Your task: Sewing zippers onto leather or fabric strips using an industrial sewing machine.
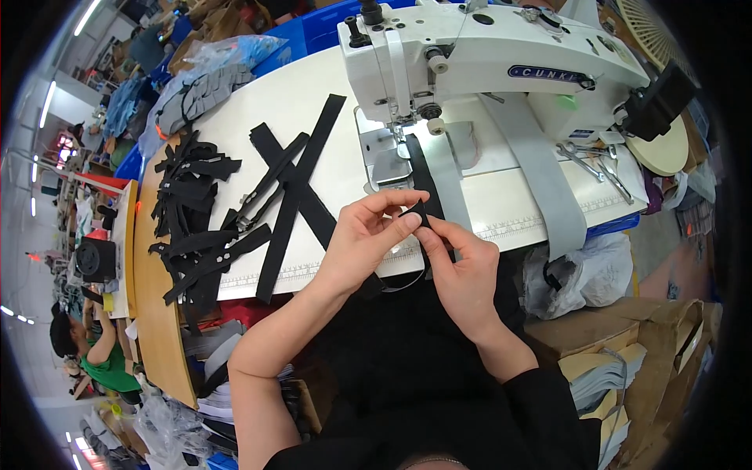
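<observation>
My left hand (366, 233) and my right hand (464, 270) meet in front of the sewing machine, at the near edge of its table. Both pinch a black fabric strip (423, 168) between thumb and fingers. The strip runs from my fingertips up toward the needle area of the white sewing machine (462, 59). A grey band (446, 168) lies beside it, to the right. What exactly is folded between my fingertips is partly hidden. Left of my hands, long black strips (301, 188) lie crossed on the white table (274, 86).
A pile of short black strips with metal pieces (188, 204) covers the table's left end. Wrenches (599, 166) lie at the right, near a wide grey band (540, 176) hanging over the edge. Below right stand a plastic bag (587, 270) and a cardboard box (580, 329). Another person (102, 348) is far left.
</observation>
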